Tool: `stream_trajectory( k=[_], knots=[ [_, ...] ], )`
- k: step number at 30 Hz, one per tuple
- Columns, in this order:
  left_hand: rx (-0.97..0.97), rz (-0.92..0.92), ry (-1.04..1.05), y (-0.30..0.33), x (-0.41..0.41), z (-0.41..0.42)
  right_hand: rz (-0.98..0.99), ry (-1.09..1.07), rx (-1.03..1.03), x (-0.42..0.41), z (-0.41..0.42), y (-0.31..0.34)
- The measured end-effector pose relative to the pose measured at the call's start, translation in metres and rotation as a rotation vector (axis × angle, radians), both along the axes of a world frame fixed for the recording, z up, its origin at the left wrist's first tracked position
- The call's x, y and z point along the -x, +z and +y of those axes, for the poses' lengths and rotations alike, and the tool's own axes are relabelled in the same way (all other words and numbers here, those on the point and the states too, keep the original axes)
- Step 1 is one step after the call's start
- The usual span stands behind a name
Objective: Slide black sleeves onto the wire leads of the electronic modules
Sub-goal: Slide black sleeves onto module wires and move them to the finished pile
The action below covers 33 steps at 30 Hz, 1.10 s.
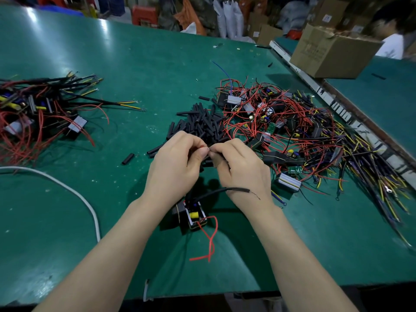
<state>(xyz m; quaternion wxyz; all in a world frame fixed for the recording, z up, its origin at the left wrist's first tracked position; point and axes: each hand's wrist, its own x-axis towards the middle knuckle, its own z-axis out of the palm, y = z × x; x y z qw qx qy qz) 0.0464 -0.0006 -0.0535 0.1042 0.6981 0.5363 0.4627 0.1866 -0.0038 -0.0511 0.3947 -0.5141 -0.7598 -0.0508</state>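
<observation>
green table (139, 64), cardboard box (333, 52), stacked cartons (265, 30)

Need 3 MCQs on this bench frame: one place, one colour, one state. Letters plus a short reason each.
1. Where does the heap of loose black sleeves lie?
A. in the cardboard box
B. mid-table, just beyond the hands
C. on the floor
2. What colour is the table?
A. green
B. white
C. grey
3. What are the hands doing?
A. both resting flat
B. one lifting the box
C. both pinching at one spot above the module

Answers: B, the sleeves sit just past the knuckles; A, the surface is plainly green; C, left hand and right hand meet fingertip to fingertip.
</observation>
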Motion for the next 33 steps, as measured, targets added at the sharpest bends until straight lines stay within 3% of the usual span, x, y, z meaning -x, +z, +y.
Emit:
stream_trajectory(
  k=[7, 19, 26, 33],
  knots=[
    [-0.016, 0.075, -0.027, 0.002, 0.003, 0.001, -0.099, 0.025, 0.015, -0.002, 0.0, -0.002],
    [0.008, 0.093, -0.155, 0.007, 0.007, -0.002, -0.136, 0.147, 0.369, -0.013, 0.001, 0.005],
    [0.018, 0.047, -0.243, 0.012, 0.007, -0.005, 0.058, 0.221, 0.536, -0.014, 0.005, 0.007],
    [0.063, -0.006, -0.259, 0.007, 0.009, -0.002, 0.043, 0.238, 0.522, -0.015, 0.003, 0.005]
  ],
)
